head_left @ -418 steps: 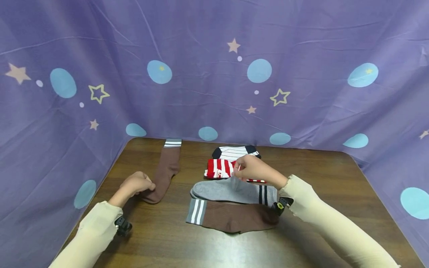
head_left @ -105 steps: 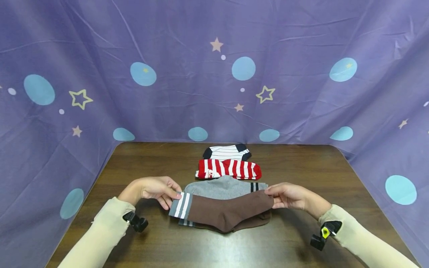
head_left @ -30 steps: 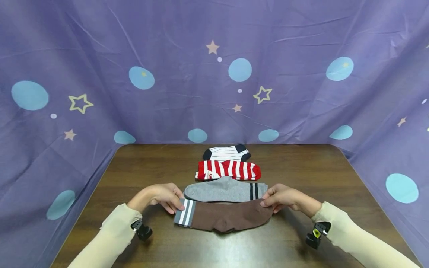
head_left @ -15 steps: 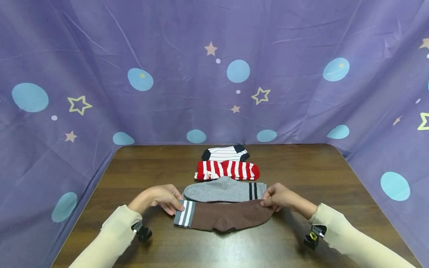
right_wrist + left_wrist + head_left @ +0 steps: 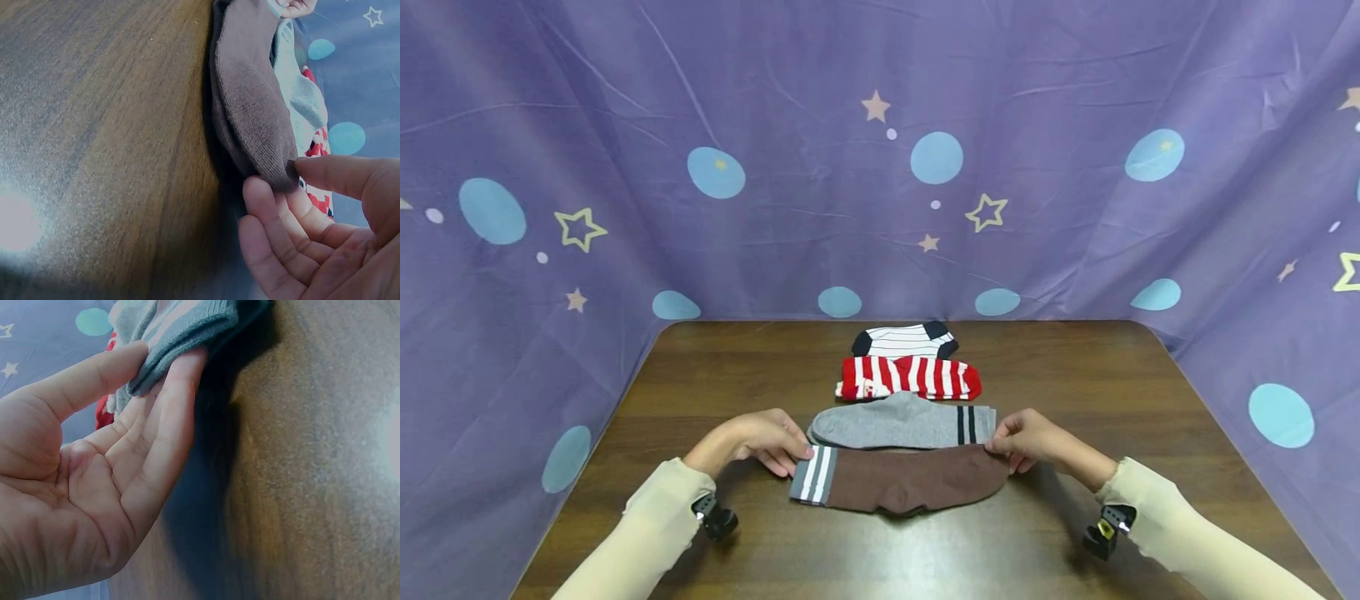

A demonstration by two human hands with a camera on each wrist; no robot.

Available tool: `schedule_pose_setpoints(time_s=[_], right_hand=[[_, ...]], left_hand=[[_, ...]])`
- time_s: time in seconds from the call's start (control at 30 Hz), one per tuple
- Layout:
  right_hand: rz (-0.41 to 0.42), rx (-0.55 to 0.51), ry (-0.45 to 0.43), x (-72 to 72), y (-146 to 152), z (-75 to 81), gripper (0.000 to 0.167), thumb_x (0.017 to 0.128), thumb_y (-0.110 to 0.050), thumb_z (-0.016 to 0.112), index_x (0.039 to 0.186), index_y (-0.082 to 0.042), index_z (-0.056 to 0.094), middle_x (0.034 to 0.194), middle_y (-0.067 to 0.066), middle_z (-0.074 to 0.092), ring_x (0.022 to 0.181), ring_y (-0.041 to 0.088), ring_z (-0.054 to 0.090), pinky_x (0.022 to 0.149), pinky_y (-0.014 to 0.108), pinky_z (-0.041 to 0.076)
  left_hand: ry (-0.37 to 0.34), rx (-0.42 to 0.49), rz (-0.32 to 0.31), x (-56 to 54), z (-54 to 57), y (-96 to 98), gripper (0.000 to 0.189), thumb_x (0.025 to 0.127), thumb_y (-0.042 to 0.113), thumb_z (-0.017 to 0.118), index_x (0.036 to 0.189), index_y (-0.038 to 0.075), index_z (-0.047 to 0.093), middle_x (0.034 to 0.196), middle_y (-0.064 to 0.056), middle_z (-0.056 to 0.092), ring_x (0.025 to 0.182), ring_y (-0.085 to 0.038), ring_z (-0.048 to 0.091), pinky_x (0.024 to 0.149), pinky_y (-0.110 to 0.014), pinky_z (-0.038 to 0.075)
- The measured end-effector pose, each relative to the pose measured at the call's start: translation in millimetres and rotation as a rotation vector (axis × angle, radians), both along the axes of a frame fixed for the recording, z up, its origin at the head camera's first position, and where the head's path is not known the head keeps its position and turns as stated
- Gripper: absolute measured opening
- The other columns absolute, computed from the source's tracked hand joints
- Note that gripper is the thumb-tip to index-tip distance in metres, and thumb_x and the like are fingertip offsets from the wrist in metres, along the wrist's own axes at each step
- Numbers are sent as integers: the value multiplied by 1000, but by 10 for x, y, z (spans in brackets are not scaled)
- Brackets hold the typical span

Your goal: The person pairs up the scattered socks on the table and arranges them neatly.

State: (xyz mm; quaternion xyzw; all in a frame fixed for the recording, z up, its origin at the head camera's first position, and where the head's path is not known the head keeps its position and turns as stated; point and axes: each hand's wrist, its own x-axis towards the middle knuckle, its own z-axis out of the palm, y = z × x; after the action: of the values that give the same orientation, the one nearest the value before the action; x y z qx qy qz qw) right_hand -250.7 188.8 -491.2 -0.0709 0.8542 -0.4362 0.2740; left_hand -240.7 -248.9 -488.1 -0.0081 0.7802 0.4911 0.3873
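A brown sock [image 5: 910, 479] with a grey cuff and white stripes lies stretched sideways at the front, and the right wrist view shows a second brown layer under it. My left hand [image 5: 767, 442] pinches the striped cuff [image 5: 187, 331], thumb above and fingers beneath. At the other end my right hand [image 5: 1037, 446] pinches the toe [image 5: 275, 169] between thumb and fingers. Just behind lie grey socks [image 5: 887, 423] with two black bands, close along the brown sock's far edge.
Red and white striped socks [image 5: 917, 377] lie behind the grey ones, and white socks [image 5: 902, 342] with black ends lie farthest back. All rest in a row on the brown wooden table [image 5: 1075, 375]. A purple curtain [image 5: 805, 233] surrounds the table's back and sides.
The brown sock from the far left was carried over and laid onto the other brown sock, evenly aligned. My right hand has left the grey socks. Over the last second both hands barely move.
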Motion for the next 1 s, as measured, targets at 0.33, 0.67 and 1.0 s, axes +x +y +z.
schedule_pose_setpoints(time_s=[0.33,0.67,1.0], right_hand=[[3,3,9,39,-35,-66,16,90,-13,75,83,-1,68,67,-1,63,59,13,61,57,33,55],[-1,28,43,74,-35,-98,18,84,-7,80,77,-1,64,62,1,63,55,13,62,53,31,55],[-19,112,33,91,-60,-63,22,83,-7,81,69,-4,64,57,0,63,51,12,61,49,28,54]], left_hand=[[3,-20,8,30,-75,-30,8,89,10,74,87,2,72,68,0,67,58,-6,64,56,-20,57],[184,-153,13,84,-22,114,14,82,10,81,74,2,72,56,1,62,46,-4,58,45,-18,50],[256,-264,59,53,-34,286,34,77,5,83,57,11,57,49,2,53,43,-7,54,42,-18,45]])
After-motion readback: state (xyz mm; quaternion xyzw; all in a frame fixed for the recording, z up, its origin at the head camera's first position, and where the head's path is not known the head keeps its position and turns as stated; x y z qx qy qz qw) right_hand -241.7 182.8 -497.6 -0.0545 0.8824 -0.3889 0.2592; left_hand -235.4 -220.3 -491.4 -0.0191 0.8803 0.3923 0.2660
